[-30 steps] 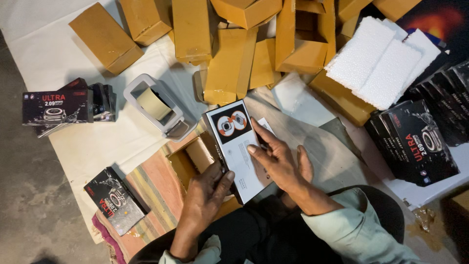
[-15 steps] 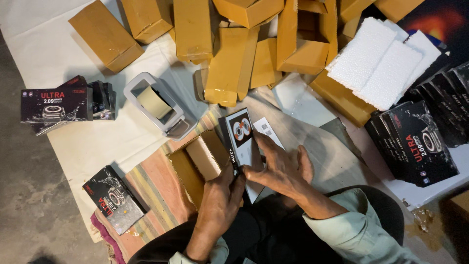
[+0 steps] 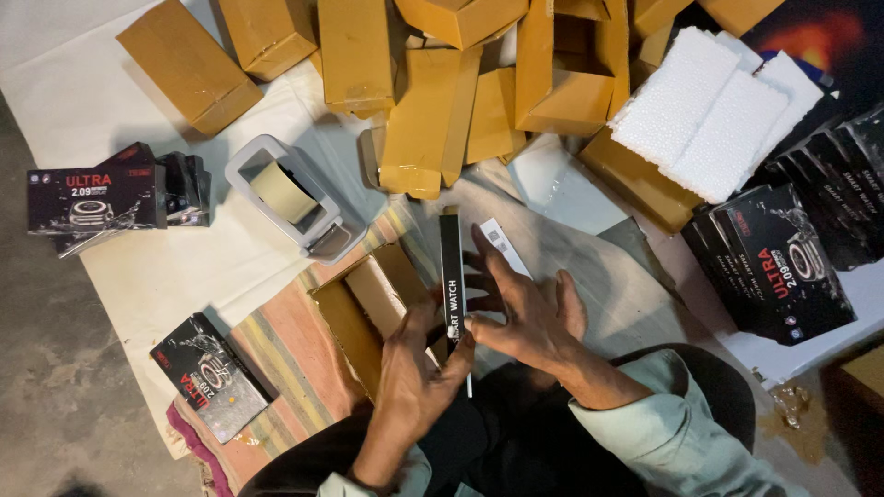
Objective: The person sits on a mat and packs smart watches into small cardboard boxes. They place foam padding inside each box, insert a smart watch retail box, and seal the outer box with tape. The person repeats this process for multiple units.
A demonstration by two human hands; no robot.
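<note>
Turned since the earlier frames, the black product box (image 3: 451, 276) now shows only its narrow edge to the head camera, where 1 second ago its broad printed face was up. It stands on edge right beside the open cardboard carton (image 3: 368, 308), so it looks lined up with that opening, though I cannot tell if it has entered. Left hand (image 3: 414, 377) grips the box's near end with thumb and fingers closed on it, touching the carton's near wall. Right hand (image 3: 529, 313) is spread wide, fingers flat against the box's right side and over a white slip (image 3: 505, 247) behind it. A grey tape dispenser (image 3: 285, 198) sits well apart on the cloth (image 3: 184, 267), to the upper left
</note>
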